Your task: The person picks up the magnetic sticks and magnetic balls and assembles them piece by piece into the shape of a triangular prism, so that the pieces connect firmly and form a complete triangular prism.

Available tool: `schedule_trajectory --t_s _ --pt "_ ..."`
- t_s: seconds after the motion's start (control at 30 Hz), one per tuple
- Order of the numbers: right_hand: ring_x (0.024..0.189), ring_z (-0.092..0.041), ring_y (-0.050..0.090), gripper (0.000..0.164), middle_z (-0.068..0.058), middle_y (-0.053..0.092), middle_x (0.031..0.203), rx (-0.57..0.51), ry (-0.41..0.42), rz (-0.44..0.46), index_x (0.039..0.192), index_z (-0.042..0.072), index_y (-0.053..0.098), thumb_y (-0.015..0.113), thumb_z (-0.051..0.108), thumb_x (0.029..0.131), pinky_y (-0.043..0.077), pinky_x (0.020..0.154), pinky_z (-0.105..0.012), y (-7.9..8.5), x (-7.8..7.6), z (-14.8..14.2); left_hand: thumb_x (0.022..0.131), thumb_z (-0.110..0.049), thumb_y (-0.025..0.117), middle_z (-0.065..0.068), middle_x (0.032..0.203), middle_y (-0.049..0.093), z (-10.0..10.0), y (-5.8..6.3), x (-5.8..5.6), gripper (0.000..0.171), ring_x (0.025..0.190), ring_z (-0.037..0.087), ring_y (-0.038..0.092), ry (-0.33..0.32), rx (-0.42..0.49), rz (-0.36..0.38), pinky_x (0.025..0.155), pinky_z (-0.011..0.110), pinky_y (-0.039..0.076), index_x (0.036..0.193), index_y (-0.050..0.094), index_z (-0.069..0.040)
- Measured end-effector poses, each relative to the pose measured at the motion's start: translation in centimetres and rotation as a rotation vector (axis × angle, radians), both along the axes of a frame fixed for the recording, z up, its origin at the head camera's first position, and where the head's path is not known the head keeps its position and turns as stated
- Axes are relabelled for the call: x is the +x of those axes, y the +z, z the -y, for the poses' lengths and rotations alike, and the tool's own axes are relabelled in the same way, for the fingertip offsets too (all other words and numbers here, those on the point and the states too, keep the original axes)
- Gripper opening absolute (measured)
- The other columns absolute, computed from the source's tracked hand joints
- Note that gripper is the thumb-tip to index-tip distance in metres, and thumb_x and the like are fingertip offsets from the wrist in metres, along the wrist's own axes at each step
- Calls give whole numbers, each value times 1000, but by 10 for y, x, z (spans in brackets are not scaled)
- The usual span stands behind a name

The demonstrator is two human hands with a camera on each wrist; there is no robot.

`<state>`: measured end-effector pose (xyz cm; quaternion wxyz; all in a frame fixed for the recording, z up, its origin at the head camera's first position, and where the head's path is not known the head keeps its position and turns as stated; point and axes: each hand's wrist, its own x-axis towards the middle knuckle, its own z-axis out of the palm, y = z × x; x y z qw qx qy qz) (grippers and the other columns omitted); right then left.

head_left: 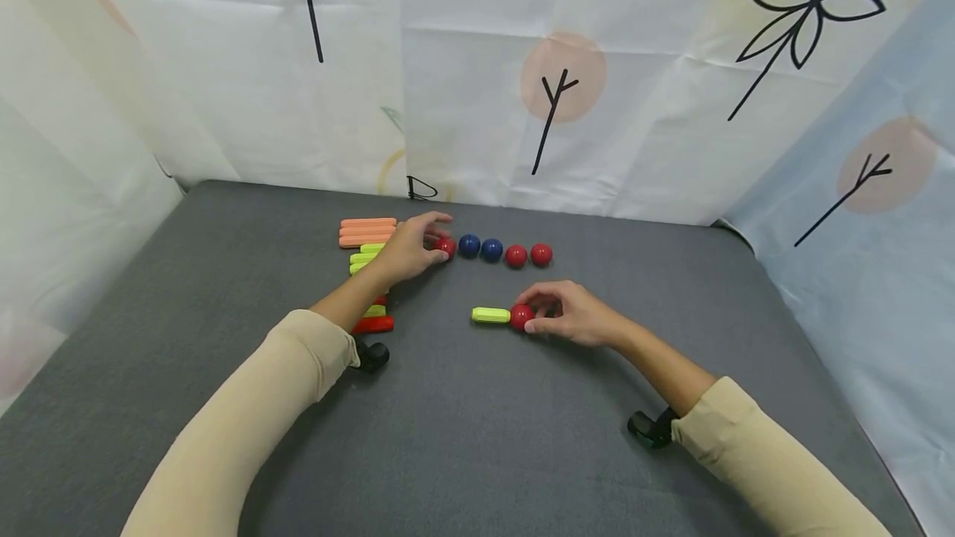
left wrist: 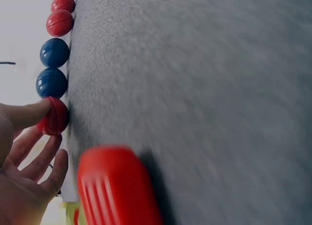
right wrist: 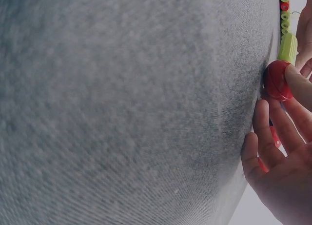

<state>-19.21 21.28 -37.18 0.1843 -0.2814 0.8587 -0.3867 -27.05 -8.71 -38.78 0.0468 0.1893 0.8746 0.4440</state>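
Left wrist, left-held ball [left wrist: 57, 117], seam only here

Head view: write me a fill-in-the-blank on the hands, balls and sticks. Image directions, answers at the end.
1. The left hand pinches the row's leftmost ball, which is colored ____.
2. The right hand grips a separate ball at the ____ end of the lone yellow-green stick.
3. Two ____ balls lie between the leftmost ball and the red pair.
4. The orange sticks lie to the ____ of all the balls.

Missing words: red; right; blue; left.
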Motion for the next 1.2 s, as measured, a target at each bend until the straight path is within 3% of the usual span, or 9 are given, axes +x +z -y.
schedule_trajectory --t_s 0.37,0.67,0.93,1.2 --pt "89 -19 59 31 -2 68 100 27 -31 9 121 7 66 73 10 90 50 75 -31 1 1 2 86 -4 77 14 116 66 21 3 29 57 106 29 64 -141 -58 40 93 44 53 138 53 -1" --pt "88 -19 60 30 -2 68 100 12 -27 -2 119 6 67 74 11 90 50 75 -33 0 2 2 85 -4 78 9 115 69 18 3 54 57 101 20 66 -287 -47 49 92 38 54 136 54 -2" --pt "86 -20 60 30 -4 68 101 -4 -18 -5 119 6 67 73 12 91 50 73 -32 0 0 2 86 -3 76 9 118 69 5 3 61 55 104 19 67 -344 -22 73 94 38 53 137 54 -3" --pt "90 -21 61 38 -9 66 115 10 38 31 129 3 62 70 11 93 51 76 -31 1 -1 0 87 -1 75 9 120 69 2 2 60 53 106 19 67 -341 -31 66 94 39 53 136 55 -3"
